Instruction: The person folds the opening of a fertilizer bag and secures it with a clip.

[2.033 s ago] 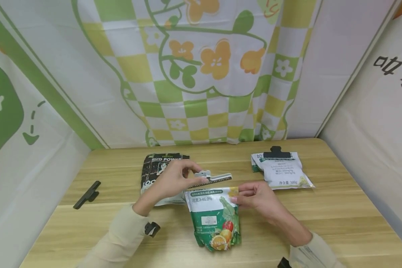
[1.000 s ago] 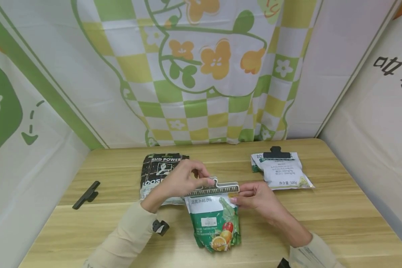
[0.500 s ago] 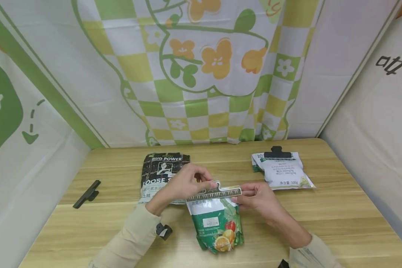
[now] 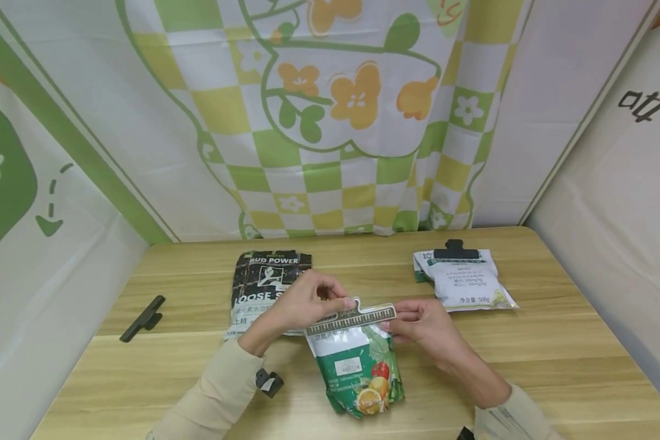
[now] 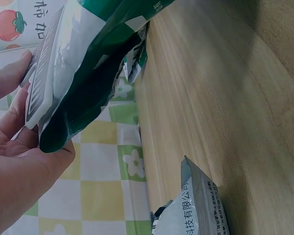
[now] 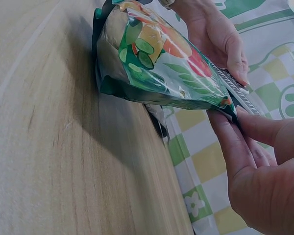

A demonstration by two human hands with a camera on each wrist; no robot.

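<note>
A green and white pouch (image 4: pixel 346 363) printed with fruit and vegetables hangs between both hands in the head view. Across its top edge lies a long grey bag clip (image 4: pixel 357 319). My left hand (image 4: pixel 308 302) pinches the clip's handle between thumb and fingers. At the pouch's upper right corner, my right hand (image 4: pixel 429 327) pinches the edge, thumb in front. The right wrist view shows the pouch (image 6: pixel 161 63) bulging, with the right hand (image 6: pixel 259 156) holding its corner. In the left wrist view the clip (image 5: pixel 41 73) sits along the pouch's mouth beside the left hand (image 5: pixel 29 161).
Behind the left hand lies a black and white bag (image 4: pixel 266 278). A white bag (image 4: pixel 467 284) at the back right has a black clip (image 4: pixel 455 250) on its top. Another black clip (image 4: pixel 143 319) lies on the wooden table (image 4: pixel 115 379) at left. A patterned curtain (image 4: pixel 330 177) hangs behind.
My left hand has brought the grey clip down from above the pouch onto its top edge. The pouch's bottom has swung slightly right. My right hand has kept its grip on the corner.
</note>
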